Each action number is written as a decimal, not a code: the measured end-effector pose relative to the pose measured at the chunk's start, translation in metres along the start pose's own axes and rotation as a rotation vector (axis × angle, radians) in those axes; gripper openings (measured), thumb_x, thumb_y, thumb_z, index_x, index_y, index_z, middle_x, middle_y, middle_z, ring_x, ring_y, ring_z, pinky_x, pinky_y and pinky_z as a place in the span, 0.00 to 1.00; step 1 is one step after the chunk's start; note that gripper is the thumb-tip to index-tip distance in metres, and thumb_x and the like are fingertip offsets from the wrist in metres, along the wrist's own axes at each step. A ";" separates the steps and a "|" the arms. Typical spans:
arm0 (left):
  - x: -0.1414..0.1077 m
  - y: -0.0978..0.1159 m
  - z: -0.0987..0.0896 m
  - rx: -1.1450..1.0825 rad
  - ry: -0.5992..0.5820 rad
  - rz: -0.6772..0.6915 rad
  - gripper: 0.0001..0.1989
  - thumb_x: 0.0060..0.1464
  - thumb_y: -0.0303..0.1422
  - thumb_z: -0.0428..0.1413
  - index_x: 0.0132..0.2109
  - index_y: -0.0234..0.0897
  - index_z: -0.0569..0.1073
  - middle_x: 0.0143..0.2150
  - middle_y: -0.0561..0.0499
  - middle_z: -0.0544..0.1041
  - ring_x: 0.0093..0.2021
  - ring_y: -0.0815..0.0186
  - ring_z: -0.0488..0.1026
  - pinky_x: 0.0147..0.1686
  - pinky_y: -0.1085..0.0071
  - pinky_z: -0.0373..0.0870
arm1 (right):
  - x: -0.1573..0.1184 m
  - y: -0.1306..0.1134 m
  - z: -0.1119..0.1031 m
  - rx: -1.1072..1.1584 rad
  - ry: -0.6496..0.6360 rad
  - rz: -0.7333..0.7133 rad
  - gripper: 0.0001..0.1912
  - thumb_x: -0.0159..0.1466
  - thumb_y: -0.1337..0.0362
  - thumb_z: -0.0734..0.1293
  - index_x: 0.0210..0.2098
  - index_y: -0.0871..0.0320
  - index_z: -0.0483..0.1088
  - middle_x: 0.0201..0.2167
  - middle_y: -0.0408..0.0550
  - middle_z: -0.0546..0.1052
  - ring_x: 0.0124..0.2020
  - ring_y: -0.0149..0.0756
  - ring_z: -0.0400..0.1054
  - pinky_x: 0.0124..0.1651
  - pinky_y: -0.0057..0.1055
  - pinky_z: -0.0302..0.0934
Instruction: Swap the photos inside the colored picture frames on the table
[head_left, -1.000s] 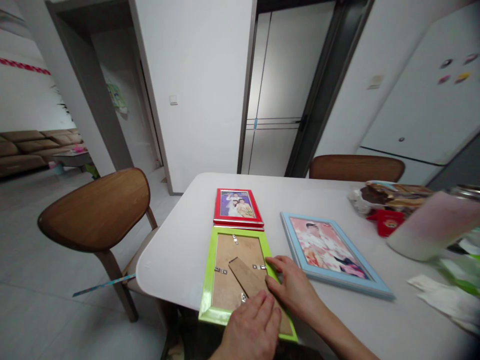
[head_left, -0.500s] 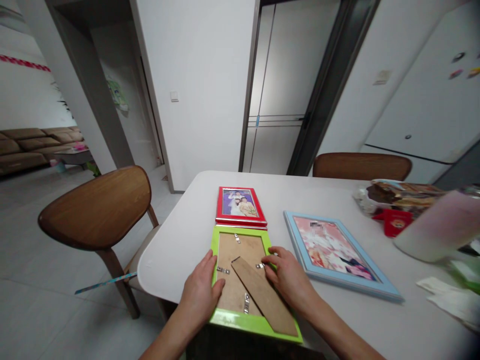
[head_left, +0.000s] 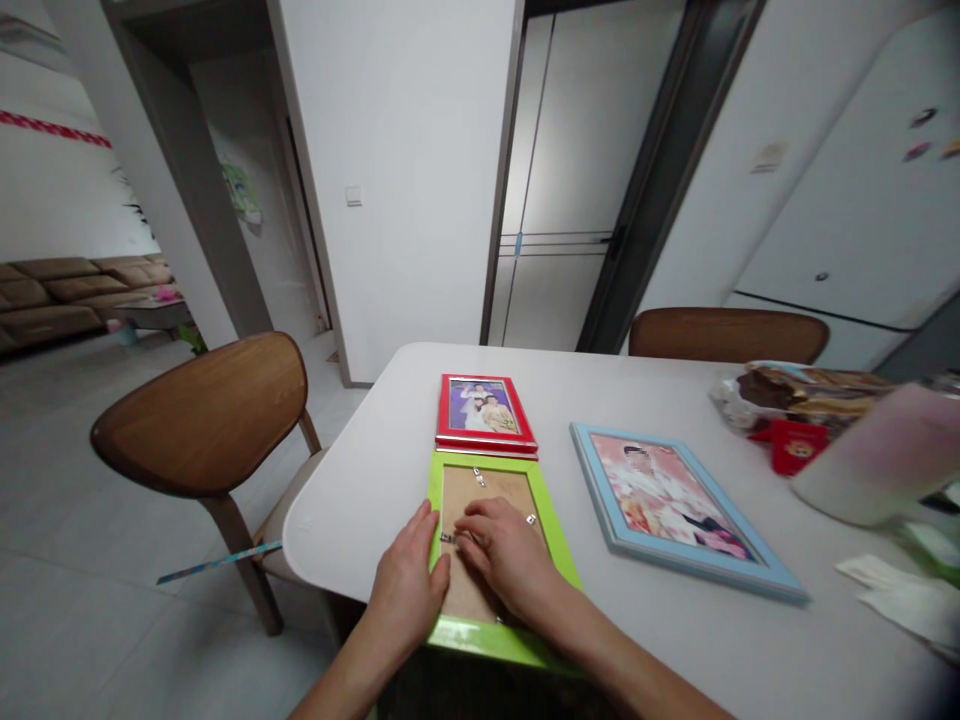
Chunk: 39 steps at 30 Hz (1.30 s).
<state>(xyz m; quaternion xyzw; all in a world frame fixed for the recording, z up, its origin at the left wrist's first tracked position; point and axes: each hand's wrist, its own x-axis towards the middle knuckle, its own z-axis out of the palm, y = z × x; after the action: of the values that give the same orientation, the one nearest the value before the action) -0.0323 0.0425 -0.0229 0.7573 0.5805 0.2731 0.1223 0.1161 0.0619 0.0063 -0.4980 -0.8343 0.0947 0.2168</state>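
Observation:
A green picture frame (head_left: 555, 545) lies face down at the table's near edge, its brown backing board (head_left: 465, 585) facing up. Small metal clips are set around the board. My left hand (head_left: 409, 570) grips the frame's left side, fingers along the outer edge and thumb over the inner edge. My right hand (head_left: 510, 560) reaches across the board, its bent fingers pressed together at the left metal clip (head_left: 447, 538). The strip-shaped stand on the back is hidden behind my right hand and forearm. Just beyond lies a red picture frame (head_left: 486, 440), photo up.
To the right a light blue picture frame (head_left: 611, 520) lies photo up on the white table (head_left: 360, 500). Farther right are a pink-white tumbler (head_left: 870, 460), a red packet (head_left: 799, 447), a plastic bag (head_left: 795, 390) and tissue (head_left: 900, 595). Wooden chairs stand left (head_left: 210, 420) and behind (head_left: 727, 333).
My right hand has moved left from the frame's right side to the left clip, its forearm now covering the stand. My left hand stays on the left edge.

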 end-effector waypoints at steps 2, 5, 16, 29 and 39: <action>-0.001 0.001 0.000 -0.001 0.004 0.004 0.22 0.46 0.24 0.46 0.51 0.24 0.62 0.54 0.37 0.62 0.54 0.62 0.60 0.53 0.65 0.57 | 0.008 -0.008 0.007 -0.012 -0.026 -0.010 0.09 0.56 0.66 0.60 0.26 0.57 0.71 0.28 0.46 0.70 0.33 0.32 0.61 0.37 0.27 0.53; -0.001 0.002 0.001 -0.007 0.010 0.005 0.22 0.46 0.24 0.46 0.51 0.25 0.62 0.54 0.38 0.63 0.53 0.62 0.60 0.53 0.65 0.57 | 0.014 -0.010 0.015 -0.026 -0.019 0.001 0.09 0.56 0.66 0.60 0.23 0.59 0.70 0.27 0.47 0.69 0.32 0.32 0.61 0.36 0.27 0.53; -0.003 0.002 0.001 -0.048 0.019 -0.026 0.24 0.44 0.23 0.47 0.52 0.26 0.62 0.55 0.39 0.62 0.54 0.60 0.60 0.53 0.65 0.57 | 0.030 0.027 0.010 -0.087 0.079 0.130 0.13 0.59 0.65 0.55 0.32 0.62 0.70 0.31 0.51 0.70 0.35 0.35 0.61 0.40 0.29 0.52; -0.002 0.002 0.001 -0.053 0.038 -0.019 0.23 0.44 0.23 0.47 0.51 0.27 0.63 0.54 0.39 0.62 0.53 0.61 0.60 0.53 0.64 0.57 | 0.040 0.039 0.011 -0.049 0.082 0.176 0.15 0.57 0.67 0.57 0.41 0.61 0.69 0.34 0.52 0.71 0.37 0.38 0.61 0.42 0.33 0.53; -0.003 0.003 0.001 -0.080 0.051 -0.020 0.23 0.45 0.24 0.47 0.51 0.28 0.62 0.55 0.40 0.62 0.54 0.62 0.60 0.53 0.65 0.57 | -0.034 0.019 -0.036 0.258 -0.297 -0.074 0.13 0.48 0.69 0.64 0.33 0.50 0.72 0.51 0.46 0.62 0.53 0.39 0.52 0.54 0.38 0.46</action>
<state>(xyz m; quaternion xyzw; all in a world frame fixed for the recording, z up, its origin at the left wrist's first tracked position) -0.0298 0.0386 -0.0234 0.7386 0.5797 0.3143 0.1405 0.1617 0.0391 0.0221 -0.4157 -0.8556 0.2653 0.1569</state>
